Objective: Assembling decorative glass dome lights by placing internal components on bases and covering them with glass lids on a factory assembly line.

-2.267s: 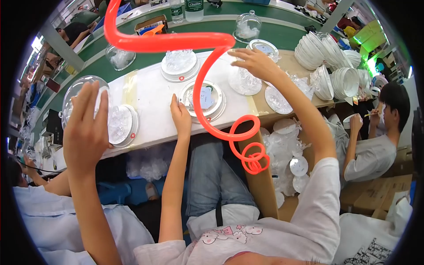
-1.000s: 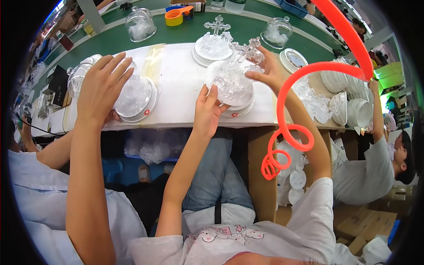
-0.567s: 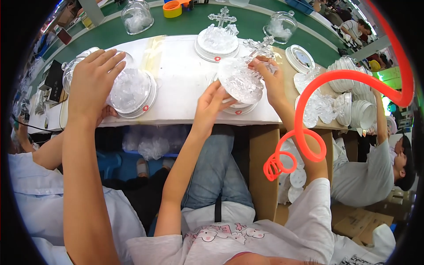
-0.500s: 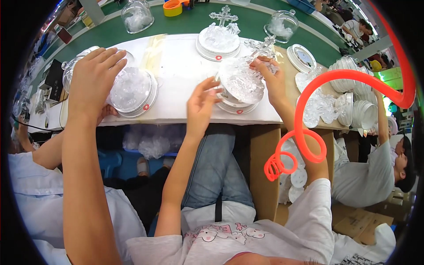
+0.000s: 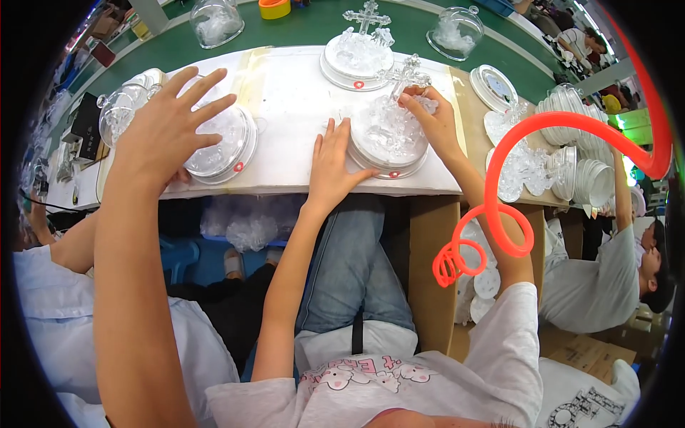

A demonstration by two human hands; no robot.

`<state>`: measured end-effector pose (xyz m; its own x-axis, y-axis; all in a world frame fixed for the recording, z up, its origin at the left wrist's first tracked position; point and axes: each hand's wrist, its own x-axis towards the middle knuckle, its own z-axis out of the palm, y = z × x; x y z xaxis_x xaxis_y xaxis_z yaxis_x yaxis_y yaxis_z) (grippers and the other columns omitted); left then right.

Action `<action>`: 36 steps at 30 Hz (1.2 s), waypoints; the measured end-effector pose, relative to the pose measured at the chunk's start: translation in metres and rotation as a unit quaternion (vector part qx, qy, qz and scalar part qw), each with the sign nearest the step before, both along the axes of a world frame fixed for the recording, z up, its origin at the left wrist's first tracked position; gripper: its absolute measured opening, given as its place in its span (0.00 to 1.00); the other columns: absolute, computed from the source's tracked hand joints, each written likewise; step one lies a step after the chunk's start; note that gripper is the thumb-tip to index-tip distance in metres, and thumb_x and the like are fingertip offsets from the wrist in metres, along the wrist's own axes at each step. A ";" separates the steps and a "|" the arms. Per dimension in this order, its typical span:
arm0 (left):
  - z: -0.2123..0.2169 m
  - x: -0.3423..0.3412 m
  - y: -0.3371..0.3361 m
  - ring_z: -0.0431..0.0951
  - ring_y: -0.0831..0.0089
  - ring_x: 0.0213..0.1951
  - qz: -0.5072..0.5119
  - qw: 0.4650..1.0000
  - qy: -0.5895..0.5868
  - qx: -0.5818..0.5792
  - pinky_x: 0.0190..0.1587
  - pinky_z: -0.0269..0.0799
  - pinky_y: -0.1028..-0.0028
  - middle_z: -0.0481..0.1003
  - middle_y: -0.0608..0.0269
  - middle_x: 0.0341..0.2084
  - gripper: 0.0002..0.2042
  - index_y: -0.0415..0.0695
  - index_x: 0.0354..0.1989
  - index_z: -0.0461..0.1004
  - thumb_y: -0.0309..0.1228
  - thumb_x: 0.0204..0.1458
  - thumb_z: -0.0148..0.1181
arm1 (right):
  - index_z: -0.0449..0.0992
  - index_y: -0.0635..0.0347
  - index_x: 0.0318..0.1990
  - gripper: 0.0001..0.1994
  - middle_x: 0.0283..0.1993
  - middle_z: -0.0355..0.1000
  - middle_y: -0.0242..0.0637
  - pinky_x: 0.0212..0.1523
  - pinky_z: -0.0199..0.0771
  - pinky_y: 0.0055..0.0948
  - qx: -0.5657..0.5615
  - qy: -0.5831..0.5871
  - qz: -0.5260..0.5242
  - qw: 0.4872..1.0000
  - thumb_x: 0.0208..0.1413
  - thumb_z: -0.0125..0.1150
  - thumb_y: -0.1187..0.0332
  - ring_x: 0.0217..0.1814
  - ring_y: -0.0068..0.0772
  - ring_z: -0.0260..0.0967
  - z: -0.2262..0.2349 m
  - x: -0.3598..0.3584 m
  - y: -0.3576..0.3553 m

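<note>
Directly in front of me is a white round base [image 5: 367, 163] with a small red mark on its rim. A clear plastic cross ornament [image 5: 389, 132], with a crystal-like cluster round its foot, rests on this base, its cross upright. My right hand [image 5: 437, 123] pinches the ornament near the foot of the cross. Fingers spread, my left hand [image 5: 330, 165] stands at the base's left side, its thumb at the rim. Whether that thumb touches the rim I cannot tell. Behind it stands a similar base with a clear cross ornament [image 5: 359, 51].
At left, a co-worker's hand [image 5: 160, 132] hovers over another white base [image 5: 232, 167]. Clear domes [image 5: 217, 25] and yellow tape [image 5: 275, 7] stand at the back. Stacked white bases [image 5: 592, 184] and clear pieces [image 5: 510, 178] lie right. A red coiled hose [image 5: 492, 192] hangs before my right arm.
The cross ornament, tilted and raised before, now sits level on the white base with its cross upright. My left hand has opened, spread its fingers and moved beside the base.
</note>
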<state>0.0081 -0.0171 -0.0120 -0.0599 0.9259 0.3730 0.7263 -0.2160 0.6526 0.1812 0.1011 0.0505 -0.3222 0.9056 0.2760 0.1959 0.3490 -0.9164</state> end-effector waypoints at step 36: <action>-0.002 0.006 0.002 0.53 0.57 0.64 0.028 1.000 -0.006 0.011 0.64 0.45 0.59 0.61 0.54 0.59 0.46 0.43 0.61 0.56 0.49 0.31 0.70 | 0.74 0.63 0.38 0.11 0.36 0.74 0.34 0.45 0.65 0.23 0.051 -0.118 -0.004 0.992 0.51 0.62 0.66 0.42 0.22 0.67 -0.005 0.005 0.005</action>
<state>0.0137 -0.0147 -0.0141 -0.1157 0.9124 0.3927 0.7297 -0.1901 0.6568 0.1864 0.1057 0.0451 -0.3808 0.8801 0.2836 0.4035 0.4341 -0.8055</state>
